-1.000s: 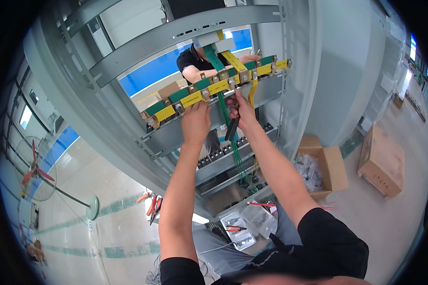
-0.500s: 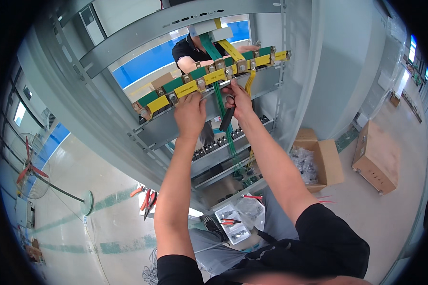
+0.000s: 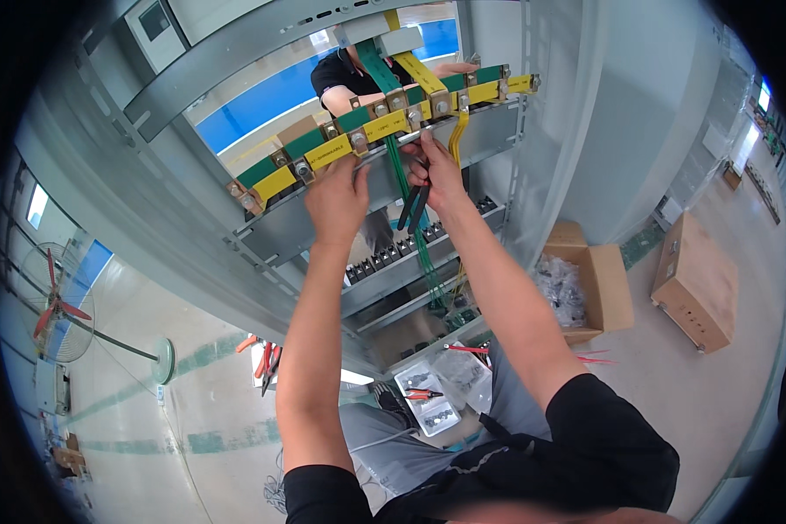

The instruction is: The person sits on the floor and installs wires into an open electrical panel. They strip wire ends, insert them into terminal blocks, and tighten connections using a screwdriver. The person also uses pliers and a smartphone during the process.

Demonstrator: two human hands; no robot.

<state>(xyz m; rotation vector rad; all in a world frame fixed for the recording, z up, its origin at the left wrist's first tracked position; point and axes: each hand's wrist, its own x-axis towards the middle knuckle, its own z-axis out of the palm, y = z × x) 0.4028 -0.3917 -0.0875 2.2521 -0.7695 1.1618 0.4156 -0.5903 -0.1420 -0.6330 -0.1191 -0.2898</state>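
Note:
A yellow busbar with bolted joints runs across the open metal cabinet, and a green busbar lies just behind it. My left hand is at the lower edge of the yellow bar, left of the middle, fingers curled and fingertips partly hidden there. To its right, my right hand grips a pair of black-handled pliers below the bar, beside a bolted joint. The pliers' handles point down, and their jaws are hidden. Green wires hang between my hands; yellow wires hang right of them.
Beyond the bars stands another person, with an arm near them. Below is a rail of black terminals. A white parts tray sits by my legs. Red-handled pliers lie left; an open carton and wooden box stand right.
The view has shifted slightly, so the bars sit a little further left. The black handles now show as two, spread apart. Both hands stay at about the same places along the bar.

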